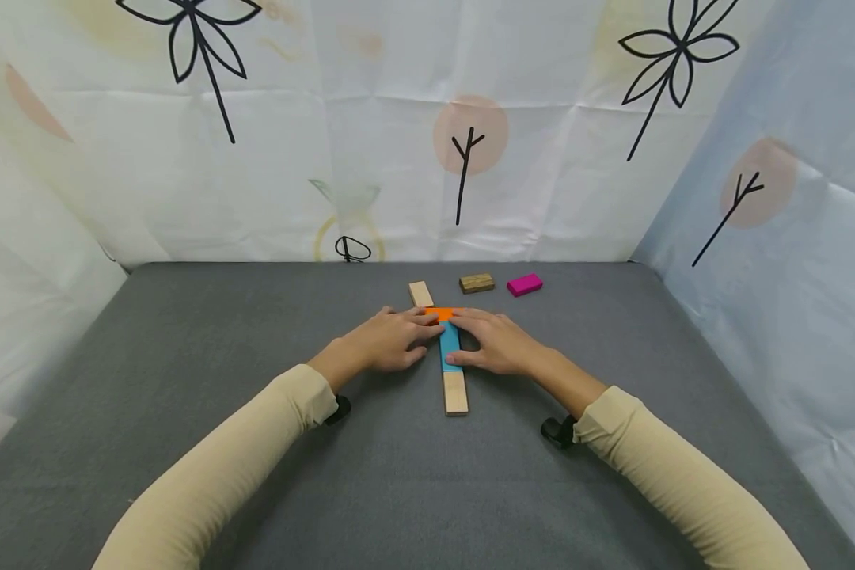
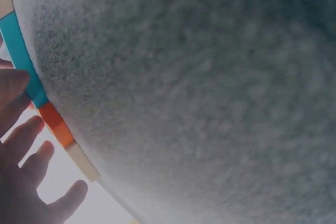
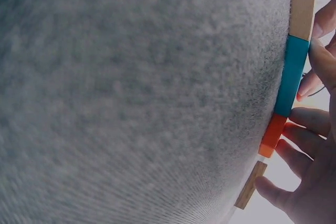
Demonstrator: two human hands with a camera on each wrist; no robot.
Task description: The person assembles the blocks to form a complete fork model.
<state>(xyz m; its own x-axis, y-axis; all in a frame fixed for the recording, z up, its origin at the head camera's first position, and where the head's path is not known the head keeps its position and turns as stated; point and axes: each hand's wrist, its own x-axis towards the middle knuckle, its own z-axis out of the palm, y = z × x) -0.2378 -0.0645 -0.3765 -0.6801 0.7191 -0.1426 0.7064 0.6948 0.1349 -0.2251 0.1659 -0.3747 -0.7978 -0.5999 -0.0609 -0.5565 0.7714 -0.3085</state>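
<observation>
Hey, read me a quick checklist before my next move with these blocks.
1. Blue block meets near plain wood block end to end: ok.
2. Orange block at the blue block's far end: ok.
3. Far plain wood block lined up with the near one: not ok, offset left.
4. Brown block and pink block clear of the rest: ok.
5. Left hand and right hand pressing evenly: cannot tell.

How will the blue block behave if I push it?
The blue block should slide rather than roll, as it lies flat. Its crisp, straight edges suggest it won't bend. Pushed lengthwise, it would probably shove the orange block or pale block that appear to meet its ends.
</observation>
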